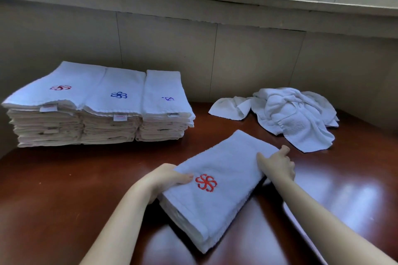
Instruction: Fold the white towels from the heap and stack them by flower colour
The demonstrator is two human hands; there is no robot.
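Observation:
A folded white towel [217,187] with a red flower lies slanted on the dark wooden table [64,183], close in front of me. My left hand [165,178] grips its left edge, thumb on top near the flower. My right hand [277,164] grips its right edge, fingers curled around the fold. Three stacks of folded towels stand side by side at the back left: a red-flower stack [49,105], a blue-flower stack [116,107] and a third stack [164,107] with a partly hidden blue mark. The heap of unfolded towels [288,114] lies at the back right.
A pale panelled wall [237,49] runs right behind the stacks and the heap, with a window sill above it. Bare glossy wood shows on the left in front of the stacks and on the right below the heap.

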